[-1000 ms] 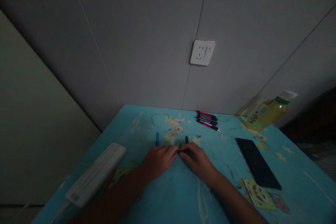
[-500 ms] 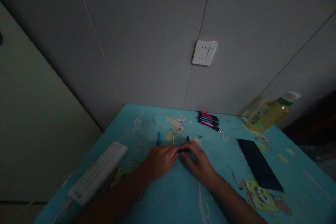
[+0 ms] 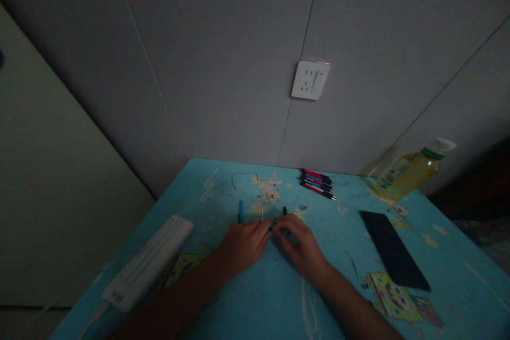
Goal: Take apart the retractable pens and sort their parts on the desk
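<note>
Over the middle of the table, my left hand is closed, with a sliver of a blue pen part showing at its fingertips. My right hand meets it there, thumb and index finger pinched on a small dark pen part; the fingers mostly hide it. Just beyond the left hand lies a blue pen barrel. A thin white refill-like stick points away between the hands. Behind the right fingers a short black pen piece shows.
Several red, blue and black pens lie in a row near the wall. A dark flat slab is at right, a tilted bottle of yellow liquid behind it. At left rests a white power strip with its cable.
The dark tube that spanned the gap between both hands is now mostly hidden behind my right fingers. Both hands stay in nearly the same place.
</note>
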### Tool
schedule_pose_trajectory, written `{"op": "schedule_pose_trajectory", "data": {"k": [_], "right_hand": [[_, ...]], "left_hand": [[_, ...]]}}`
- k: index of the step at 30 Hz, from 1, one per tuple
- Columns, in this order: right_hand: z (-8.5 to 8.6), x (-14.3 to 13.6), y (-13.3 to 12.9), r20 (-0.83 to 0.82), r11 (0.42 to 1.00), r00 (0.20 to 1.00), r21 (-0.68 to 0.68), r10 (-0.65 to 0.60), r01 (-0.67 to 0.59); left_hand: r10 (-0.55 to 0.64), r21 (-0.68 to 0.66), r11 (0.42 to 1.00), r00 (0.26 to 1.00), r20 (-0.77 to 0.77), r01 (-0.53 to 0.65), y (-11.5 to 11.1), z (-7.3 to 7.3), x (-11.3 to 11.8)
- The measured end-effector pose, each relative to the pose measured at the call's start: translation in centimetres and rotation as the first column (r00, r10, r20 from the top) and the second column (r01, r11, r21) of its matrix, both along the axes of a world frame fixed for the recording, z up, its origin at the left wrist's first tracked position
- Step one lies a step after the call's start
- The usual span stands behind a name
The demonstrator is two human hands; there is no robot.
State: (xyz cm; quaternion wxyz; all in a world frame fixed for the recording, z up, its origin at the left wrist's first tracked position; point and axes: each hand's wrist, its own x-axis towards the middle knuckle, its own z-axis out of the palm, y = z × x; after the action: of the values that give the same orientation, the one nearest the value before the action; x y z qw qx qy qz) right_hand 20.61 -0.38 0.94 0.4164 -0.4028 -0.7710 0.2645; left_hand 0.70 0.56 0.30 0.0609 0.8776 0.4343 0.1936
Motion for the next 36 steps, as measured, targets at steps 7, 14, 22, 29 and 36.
{"op": "schedule_pose_trajectory", "data": {"k": [7, 14, 22, 29, 36], "right_hand": [[-0.1, 0.1, 0.0, 0.041, 0.985, 0.999, -0.17, -0.008, 0.015], [-0.1, 0.4, 0.2, 0.01, 0.984, 0.99, -0.112, -0.141, 0.141], [-0.3, 1.3, 1.0, -0.125, 0.935, 0.933, -0.163, -0.337, 0.316], [-0.3, 1.2, 0.8, -0.128, 0.955, 0.967, -0.23, -0.219, 0.186], [-0.5, 0.5, 0.1, -0.139, 0.963, 0.983, -0.256, -0.12, 0.081]], "left_hand": [[-0.033, 0.001, 0.999, 0.998, -0.054, 0.033, -0.2, 0.1, 0.0], [0.008, -0.018, 1.0, 0.999, -0.043, -0.009, 0.2, 0.3, 0.0], [0.155, -0.101, 0.984, 0.985, 0.072, -0.148, 0.5, 0.4, -0.2], [0.166, -0.259, 0.965, 0.88, 0.446, -0.051, 0.6, 0.1, 0.4], [0.194, -0.382, 0.922, 0.778, 0.598, 0.063, 0.3, 0.4, 0.7]]}}
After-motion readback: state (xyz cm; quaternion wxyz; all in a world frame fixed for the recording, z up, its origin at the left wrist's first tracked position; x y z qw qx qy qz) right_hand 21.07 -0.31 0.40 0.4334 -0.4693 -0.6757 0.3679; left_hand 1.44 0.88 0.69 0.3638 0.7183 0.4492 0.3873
